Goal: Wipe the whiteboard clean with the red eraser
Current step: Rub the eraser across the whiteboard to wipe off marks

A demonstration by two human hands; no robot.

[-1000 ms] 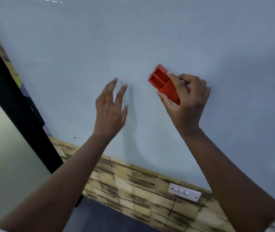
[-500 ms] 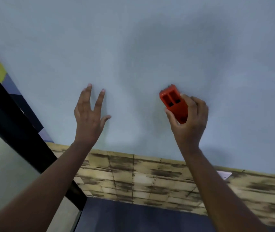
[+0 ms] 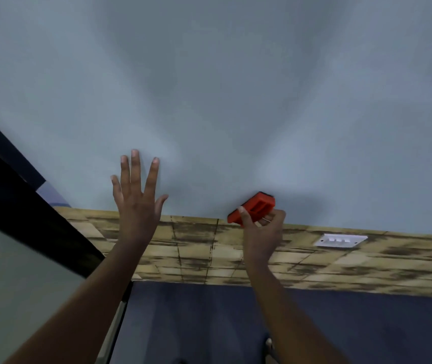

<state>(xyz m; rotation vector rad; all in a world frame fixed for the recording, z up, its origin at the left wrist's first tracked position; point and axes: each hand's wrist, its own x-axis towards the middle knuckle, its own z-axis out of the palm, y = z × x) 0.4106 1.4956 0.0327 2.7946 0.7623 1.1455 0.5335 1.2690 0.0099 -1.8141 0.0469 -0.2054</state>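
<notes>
Holding the red eraser (image 3: 253,207) at about five o'clock in my view, I have it pinched in my right hand (image 3: 262,232), thumb on the near edge and fingers curled round the far side, at the bottom border of the whiteboard (image 3: 209,88). Its hard plastic back, with two moulded recesses, faces me; a dark pad edge shows on the side turned to the board. I can't tell whether that pad actually touches. I see no marks anywhere on the pale, smooth, faintly glossy surface, so I judge the wiping nearly finished, with only this lower strip, and whatever lies out of frame, left. My left hand (image 3: 137,203) at seven o'clock is spread, fingers straight, gripping nothing. Below runs wallpaper printed as weathered yellow brick (image 3: 183,248), with a white switch plate (image 3: 340,240) at four o'clock.
</notes>
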